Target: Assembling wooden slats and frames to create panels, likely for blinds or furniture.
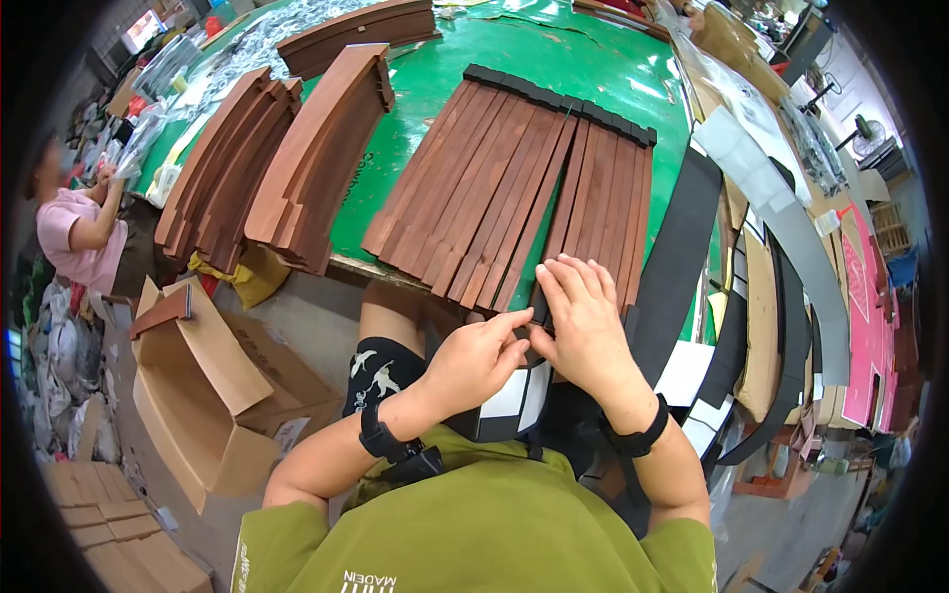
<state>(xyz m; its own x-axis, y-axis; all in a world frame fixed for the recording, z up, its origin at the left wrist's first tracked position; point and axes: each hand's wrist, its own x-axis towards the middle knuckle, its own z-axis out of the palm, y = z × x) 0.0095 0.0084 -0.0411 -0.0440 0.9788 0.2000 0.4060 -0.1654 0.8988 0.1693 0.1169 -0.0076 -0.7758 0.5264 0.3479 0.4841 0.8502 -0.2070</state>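
In front of me a row of dark reddish-brown wooden slats lies side by side on a green-topped table. A black strip caps their far ends, and a narrow gap fans open between two groups of slats. At the near ends, my left hand is closed, fingertips at a small black piece on a slat end; what it grips is mostly hidden. My right hand rests over the near ends to the right, its fingers stretched out and its thumb close to the left fingertips. A black-and-white strip lies below my hands.
Curved stacks of brown slats stand left on the green table. Long black and grey strips lie along the right. An open cardboard box is at lower left. A person in pink works at far left.
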